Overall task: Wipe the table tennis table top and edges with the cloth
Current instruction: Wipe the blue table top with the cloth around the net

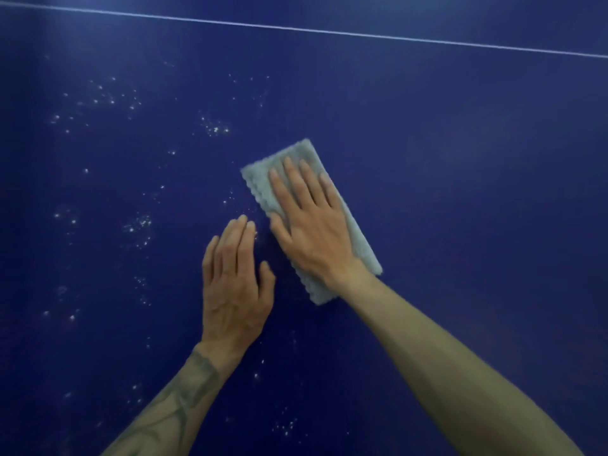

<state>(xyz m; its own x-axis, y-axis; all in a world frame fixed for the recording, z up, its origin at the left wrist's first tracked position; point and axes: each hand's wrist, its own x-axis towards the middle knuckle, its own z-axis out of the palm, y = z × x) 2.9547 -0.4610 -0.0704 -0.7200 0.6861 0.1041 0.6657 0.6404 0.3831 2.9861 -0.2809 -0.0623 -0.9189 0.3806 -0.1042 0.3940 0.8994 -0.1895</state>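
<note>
The dark blue table tennis table top (460,159) fills the whole view. A folded pale grey cloth (296,156) lies flat on it near the middle, turned diagonally. My right hand (311,218) presses flat on the cloth with its fingers straight and spread. My left hand (235,281) rests flat on the bare table just left of the cloth, fingers straight, not touching the cloth. Small white droplets or specks (138,225) are scattered over the left half of the surface and below the hands.
A thin white line (329,31) crosses the table at the top of the view, sloping down to the right. The area right of the cloth looks free of specks. No table edge is in view.
</note>
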